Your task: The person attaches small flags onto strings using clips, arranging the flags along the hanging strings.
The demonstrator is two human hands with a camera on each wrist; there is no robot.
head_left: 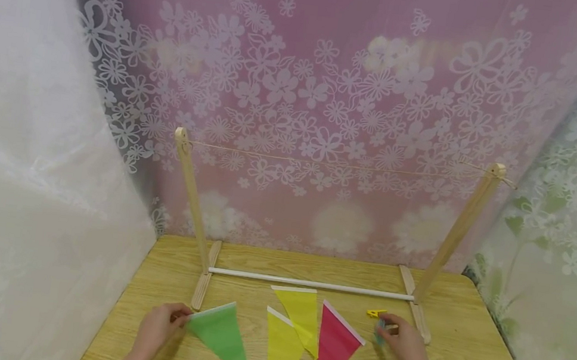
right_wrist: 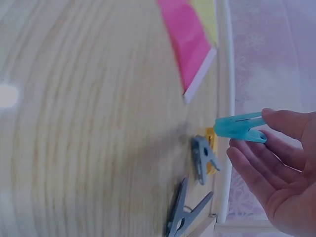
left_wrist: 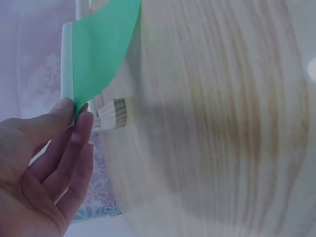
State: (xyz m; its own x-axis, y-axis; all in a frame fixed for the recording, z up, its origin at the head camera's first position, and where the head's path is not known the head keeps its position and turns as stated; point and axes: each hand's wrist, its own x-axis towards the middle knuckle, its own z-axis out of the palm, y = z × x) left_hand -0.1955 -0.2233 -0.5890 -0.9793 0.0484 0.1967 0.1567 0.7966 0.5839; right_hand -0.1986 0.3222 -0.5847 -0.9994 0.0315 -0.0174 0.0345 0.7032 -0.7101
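Note:
My left hand (head_left: pixel 159 326) pinches a green triangular pennant (head_left: pixel 223 337) at one corner of its white-taped top edge. In the left wrist view that pennant hangs over the table, thumb on one side and fingers behind. At the right, my right hand (head_left: pixel 405 347) holds a teal clothespin (right_wrist: pixel 239 126) by its handle ends, between thumb and fingers. Beneath it on the table lie a yellow clothespin (head_left: pixel 376 313) and two grey clothespins (right_wrist: pixel 203 159). Between the hands lie two overlapping yellow pennants (head_left: pixel 283 347) and a red pennant (head_left: pixel 337 347).
A wooden stand rises behind the pennants, with a left post (head_left: pixel 192 204), a right post (head_left: pixel 456 242) and a white bar (head_left: pixel 308 283) low between them. A thin string (head_left: pixel 323 162) spans the post tops. Flowered curtains (head_left: pixel 300 85) surround the wooden table (head_left: pixel 469 334).

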